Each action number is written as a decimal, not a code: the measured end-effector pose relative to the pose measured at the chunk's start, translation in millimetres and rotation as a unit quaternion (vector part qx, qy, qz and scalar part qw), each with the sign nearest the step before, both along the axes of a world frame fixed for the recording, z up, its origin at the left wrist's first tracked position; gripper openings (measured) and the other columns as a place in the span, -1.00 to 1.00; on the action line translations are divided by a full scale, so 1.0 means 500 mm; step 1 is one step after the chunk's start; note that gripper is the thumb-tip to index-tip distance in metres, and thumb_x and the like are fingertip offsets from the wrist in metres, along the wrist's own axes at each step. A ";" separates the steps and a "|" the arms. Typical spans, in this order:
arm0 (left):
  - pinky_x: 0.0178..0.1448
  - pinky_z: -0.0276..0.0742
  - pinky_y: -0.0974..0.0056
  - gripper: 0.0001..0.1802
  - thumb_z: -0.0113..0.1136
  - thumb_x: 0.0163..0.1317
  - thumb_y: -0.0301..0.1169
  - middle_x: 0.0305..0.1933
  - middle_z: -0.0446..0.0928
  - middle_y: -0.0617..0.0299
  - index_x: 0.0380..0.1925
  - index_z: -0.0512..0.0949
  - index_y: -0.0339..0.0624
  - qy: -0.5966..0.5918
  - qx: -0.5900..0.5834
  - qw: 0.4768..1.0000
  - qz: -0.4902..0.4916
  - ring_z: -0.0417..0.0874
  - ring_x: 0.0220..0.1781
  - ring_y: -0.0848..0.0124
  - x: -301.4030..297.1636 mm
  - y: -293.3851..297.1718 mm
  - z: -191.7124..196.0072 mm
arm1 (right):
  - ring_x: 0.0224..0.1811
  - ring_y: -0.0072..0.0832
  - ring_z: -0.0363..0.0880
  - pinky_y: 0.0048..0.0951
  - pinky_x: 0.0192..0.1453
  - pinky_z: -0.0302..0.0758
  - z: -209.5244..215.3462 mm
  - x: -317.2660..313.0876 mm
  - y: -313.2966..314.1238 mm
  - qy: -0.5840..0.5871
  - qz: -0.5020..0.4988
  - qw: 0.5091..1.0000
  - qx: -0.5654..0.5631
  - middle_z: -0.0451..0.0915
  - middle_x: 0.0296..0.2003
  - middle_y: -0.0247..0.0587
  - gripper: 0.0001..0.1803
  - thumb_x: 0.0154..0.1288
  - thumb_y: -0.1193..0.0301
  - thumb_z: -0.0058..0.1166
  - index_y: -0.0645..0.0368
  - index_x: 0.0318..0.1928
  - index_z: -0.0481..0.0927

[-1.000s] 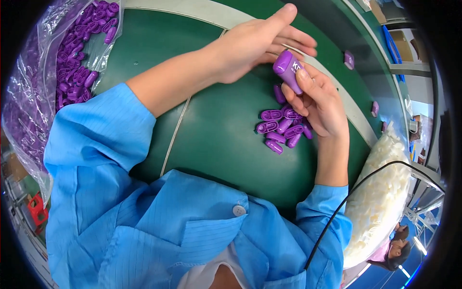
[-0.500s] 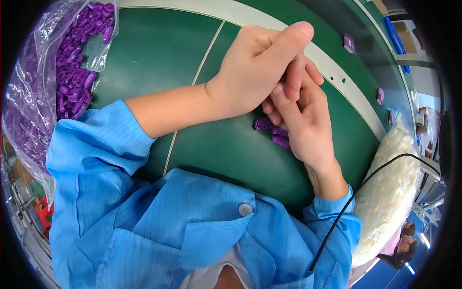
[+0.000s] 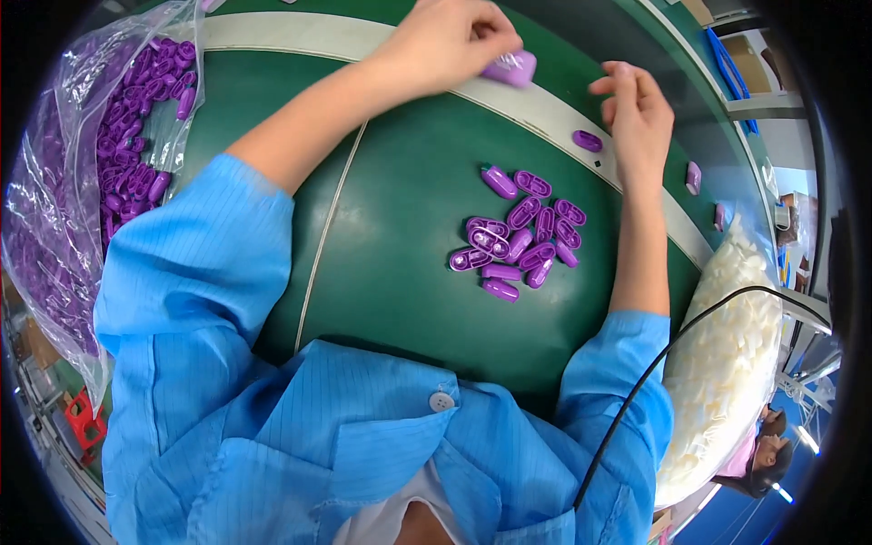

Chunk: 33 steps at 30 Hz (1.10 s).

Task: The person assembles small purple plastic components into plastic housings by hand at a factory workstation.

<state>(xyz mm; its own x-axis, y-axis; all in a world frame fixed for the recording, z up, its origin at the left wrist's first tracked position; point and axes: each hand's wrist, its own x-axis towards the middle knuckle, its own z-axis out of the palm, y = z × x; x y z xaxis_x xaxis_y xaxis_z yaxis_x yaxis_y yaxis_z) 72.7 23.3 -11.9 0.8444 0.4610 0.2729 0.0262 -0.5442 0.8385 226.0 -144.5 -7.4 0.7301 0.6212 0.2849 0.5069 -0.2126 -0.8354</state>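
Head view: I see the left hand (image 3: 450,41) pinching a purple plastic clip (image 3: 510,68) at top; the right hand (image 3: 639,113) hangs released; a clear bag of purple clips (image 3: 82,163) fills the upper left.

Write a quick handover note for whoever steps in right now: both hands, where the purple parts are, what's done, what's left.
Left hand: holds a purple piece over the pale strip at the far side.
Right hand: open, holding nothing, above a single purple part on the strip.
Pile of loose purple parts lies on the green surface between the arms.
Bag of purple parts sits at left, bag of white parts at right.
Done: two purple pieces lie further right.
Left: the pile.
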 end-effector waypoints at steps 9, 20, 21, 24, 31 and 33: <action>0.06 0.38 0.21 -0.74 0.14 0.08 -0.40 -0.20 0.50 0.00 -0.25 0.55 -0.32 -0.095 0.241 0.965 0.037 0.48 -0.05 0.11 0.032 0.021 -0.010 | -0.25 -0.40 0.54 -0.47 -0.08 0.43 -0.049 0.162 -0.009 -0.225 -0.062 0.953 -0.192 0.59 -0.27 -0.15 -0.47 0.21 0.02 0.00 0.13 0.04 0.51; -0.14 0.52 0.17 -0.80 0.14 0.09 -0.38 -0.34 0.49 0.02 -0.33 0.59 -0.25 -0.059 0.303 0.948 -0.071 0.57 -0.24 0.13 0.121 -0.169 -0.022 | -0.40 -0.59 0.55 -0.63 -0.33 0.51 -0.029 0.079 -0.093 0.187 -0.034 0.974 0.124 0.57 -0.36 -0.21 -0.69 0.17 0.42 0.16 0.34 -0.13 0.47; -0.15 0.52 0.15 -0.80 0.15 0.09 -0.38 -0.36 0.48 0.03 -0.31 0.58 -0.25 -0.033 0.363 0.927 -0.092 0.58 -0.26 0.13 0.122 -0.175 -0.021 | -0.39 -0.59 0.55 -0.63 -0.31 0.52 -0.029 0.079 -0.109 0.288 0.023 0.946 0.150 0.56 -0.38 -0.24 -0.71 0.20 0.43 0.13 0.33 -0.11 0.46; -0.21 0.52 0.16 -0.76 0.15 0.08 -0.40 -0.40 0.49 0.07 -0.24 0.57 -0.24 -0.008 0.398 0.911 -0.112 0.58 -0.33 0.16 0.092 -0.166 -0.016 | -0.39 -0.57 0.56 -0.64 -0.28 0.53 -0.023 0.041 -0.125 0.387 0.084 0.900 0.184 0.57 -0.35 -0.24 -0.76 0.25 0.45 0.05 0.33 -0.11 0.45; -0.42 0.41 0.43 -0.67 0.10 0.15 -0.49 -0.60 0.54 0.31 -0.04 0.52 -0.18 0.105 -0.022 0.989 -0.098 0.46 -0.57 0.56 -0.015 -0.103 0.025 | -0.28 -0.56 0.56 -0.64 -0.20 0.53 -0.008 -0.055 -0.089 0.454 0.188 0.858 0.154 0.55 -0.24 -0.17 -0.68 0.26 0.40 0.05 0.35 -0.05 0.39; -0.29 0.49 0.45 -0.69 0.08 0.21 -0.46 -0.42 0.59 0.28 -0.03 0.50 -0.22 0.115 -0.085 0.984 -0.110 0.55 -0.43 0.58 -0.026 -0.093 0.011 | -0.28 -0.56 0.56 -0.62 -0.19 0.52 -0.007 -0.076 -0.075 0.394 0.170 0.895 0.122 0.55 -0.25 -0.18 -0.65 0.24 0.41 0.08 0.35 -0.04 0.39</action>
